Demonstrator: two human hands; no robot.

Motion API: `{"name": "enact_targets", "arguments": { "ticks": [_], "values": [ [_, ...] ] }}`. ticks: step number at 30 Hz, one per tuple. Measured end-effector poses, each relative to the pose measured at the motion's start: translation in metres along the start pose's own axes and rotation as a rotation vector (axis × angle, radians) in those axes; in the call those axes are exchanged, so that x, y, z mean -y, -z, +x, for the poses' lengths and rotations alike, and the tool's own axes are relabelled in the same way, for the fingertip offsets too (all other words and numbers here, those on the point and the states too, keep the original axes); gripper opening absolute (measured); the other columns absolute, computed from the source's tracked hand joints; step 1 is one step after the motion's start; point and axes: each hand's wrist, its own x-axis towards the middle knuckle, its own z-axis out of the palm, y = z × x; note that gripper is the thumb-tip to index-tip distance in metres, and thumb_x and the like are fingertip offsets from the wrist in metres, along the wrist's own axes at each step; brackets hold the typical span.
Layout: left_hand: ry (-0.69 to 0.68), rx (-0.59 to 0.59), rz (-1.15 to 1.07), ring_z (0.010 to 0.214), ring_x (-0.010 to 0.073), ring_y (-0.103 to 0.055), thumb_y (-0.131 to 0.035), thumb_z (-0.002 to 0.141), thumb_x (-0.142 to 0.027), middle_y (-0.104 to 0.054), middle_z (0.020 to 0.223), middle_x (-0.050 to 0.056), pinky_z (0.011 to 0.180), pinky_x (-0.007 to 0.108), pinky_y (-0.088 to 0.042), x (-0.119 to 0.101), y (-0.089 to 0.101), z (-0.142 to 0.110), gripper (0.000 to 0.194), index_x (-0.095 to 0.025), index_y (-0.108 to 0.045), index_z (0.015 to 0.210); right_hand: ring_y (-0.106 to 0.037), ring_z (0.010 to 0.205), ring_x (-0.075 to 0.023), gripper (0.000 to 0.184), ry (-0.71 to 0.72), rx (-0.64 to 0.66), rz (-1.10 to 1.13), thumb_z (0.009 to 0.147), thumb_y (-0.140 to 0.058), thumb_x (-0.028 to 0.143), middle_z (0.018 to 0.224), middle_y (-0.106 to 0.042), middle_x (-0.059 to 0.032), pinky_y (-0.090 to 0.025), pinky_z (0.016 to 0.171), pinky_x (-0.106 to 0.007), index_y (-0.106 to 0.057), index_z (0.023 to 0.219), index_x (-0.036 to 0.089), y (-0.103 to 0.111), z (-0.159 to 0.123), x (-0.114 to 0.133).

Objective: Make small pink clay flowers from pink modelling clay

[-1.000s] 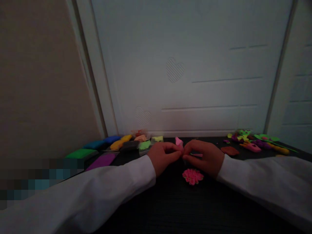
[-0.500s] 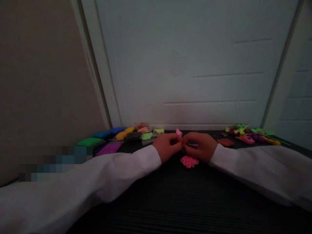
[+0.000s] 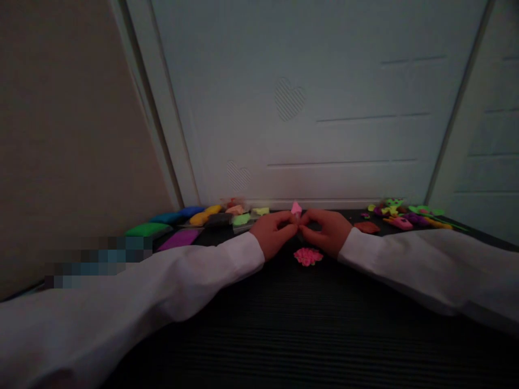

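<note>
Lump (image 3: 296,207), pink, upright between the two hands. Left hand (image 3: 270,236) and right hand (image 3: 333,229) brought together, thumb and forefinger of each pinched on its lower end. Something clear and wrapper-like below; too dim to be sure. Judged light, soft, doughy: a firm squeeze would likely dent it, so best held low, by the fingertips. Pink flower (image 3: 308,256) on the counter (image 3: 316,329), just nearer the body than the right hand; thin petals, probably easily crushed.

Containers: packets, all beyond or left of the left hand. Green packet (image 3: 146,230) farthest out, filled with green; purple packet (image 3: 179,239) nearer, beside the left sleeve. Pale-green block (image 3: 242,219) just past the left hand, seemingly on film or in a tray; cannot tell which.
</note>
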Motion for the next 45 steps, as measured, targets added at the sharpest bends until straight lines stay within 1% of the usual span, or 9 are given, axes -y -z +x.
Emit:
{"name": "enact_targets", "arguments": {
  "ticks": [10,17,23,29,33,36,38,41,45],
  "values": [
    [-0.001,0.011,0.124,0.061,0.0113,-0.047,-0.039,0.079,-0.029,-0.053,0.064,-0.002,0.057,0.023,-0.033,0.002,0.000,-0.002,0.022,-0.016,-0.056,0.074,-0.055,0.068,-0.0149,0.008,-0.028,0.027,-0.039,0.072,-0.049,0.018,0.072,-0.062,-0.0033,-0.040,0.063,-0.027,-0.057,0.073,0.016,0.001,0.001,0.000],
    [-0.045,0.020,0.174,0.055,0.0093,-0.043,-0.039,0.079,-0.027,-0.048,0.057,-0.004,0.052,0.021,-0.030,-0.001,0.002,-0.004,0.021,-0.017,-0.054,0.068,-0.055,0.064,-0.0118,0.008,-0.036,0.035,-0.025,0.073,-0.048,0.020,0.069,-0.061,-0.0009,-0.040,0.060,-0.024,-0.054,0.071,0.017,0.002,-0.001,-0.001],
    [0.030,-0.091,0.220,0.051,0.0093,-0.040,-0.041,0.077,-0.032,-0.044,0.052,-0.004,0.047,0.021,-0.026,0.006,-0.001,-0.002,0.025,-0.016,-0.048,0.059,-0.048,0.051,-0.0116,0.016,-0.163,-0.051,-0.071,0.072,-0.047,0.030,0.057,-0.054,-0.0006,-0.033,0.047,-0.024,-0.049,0.062,0.018,0.002,0.002,-0.006],
    [0.011,-0.121,0.239,0.047,0.0093,-0.038,-0.046,0.073,-0.030,-0.040,0.047,-0.004,0.046,0.022,-0.027,0.007,0.000,-0.003,0.025,-0.016,-0.046,0.052,-0.046,0.050,-0.0113,0.013,-0.212,-0.086,-0.040,0.067,-0.050,0.027,0.055,-0.051,0.0005,-0.031,0.048,-0.024,-0.045,0.060,0.018,0.002,0.002,-0.002],
    [-0.097,-0.141,0.223,0.074,0.0141,-0.048,-0.051,0.068,-0.023,-0.053,0.073,0.000,0.068,0.027,-0.038,0.002,0.006,-0.006,0.008,-0.016,-0.054,0.072,-0.047,0.051,-0.0114,0.013,-0.221,-0.093,0.069,0.067,-0.051,0.029,0.055,-0.051,0.0016,-0.034,0.048,-0.025,-0.044,0.062,0.019,0.001,0.002,-0.008],
    [-0.122,-0.192,0.203,0.105,0.0198,-0.037,-0.057,0.064,-0.022,-0.047,0.108,0.007,0.091,0.036,-0.027,0.006,0.007,-0.005,0.042,-0.015,-0.047,0.105,-0.050,0.052,-0.0110,0.012,-0.223,-0.083,0.202,0.070,-0.049,0.028,0.057,-0.052,0.0024,-0.038,0.049,-0.024,-0.042,0.066,0.019,-0.002,0.002,-0.016],
    [-0.087,-0.190,0.158,0.108,0.0203,-0.036,-0.057,0.065,-0.025,-0.042,0.117,0.010,0.092,0.037,-0.027,0.014,0.006,-0.002,0.056,-0.014,-0.038,0.117,-0.052,0.055,-0.0105,0.010,-0.219,-0.070,0.292,0.071,-0.047,0.026,0.059,-0.054,0.0029,-0.040,0.051,-0.024,-0.041,0.069,0.019,-0.003,0.003,-0.020],
    [0.001,-0.107,0.053,0.087,0.0165,-0.052,-0.054,0.070,-0.032,-0.055,0.101,0.008,0.076,0.031,-0.041,0.027,0.003,0.001,0.047,-0.015,-0.044,0.112,-0.053,0.055,-0.0103,0.008,-0.242,-0.073,0.380,0.071,-0.047,0.025,0.060,-0.055,0.0029,-0.042,0.053,-0.024,-0.042,0.070,0.019,-0.004,0.004,-0.022],
    [0.083,-0.027,-0.052,0.066,0.0124,-0.055,-0.053,0.070,-0.035,-0.061,0.075,0.002,0.061,0.025,-0.043,0.028,0.005,0.002,0.028,-0.015,-0.057,0.091,-0.053,0.053,-0.0111,0.007,-0.303,-0.104,0.419,0.071,-0.048,0.025,0.058,-0.054,0.0020,-0.042,0.051,-0.026,-0.047,0.073,0.018,-0.003,0.006,-0.022]
  ]
}}
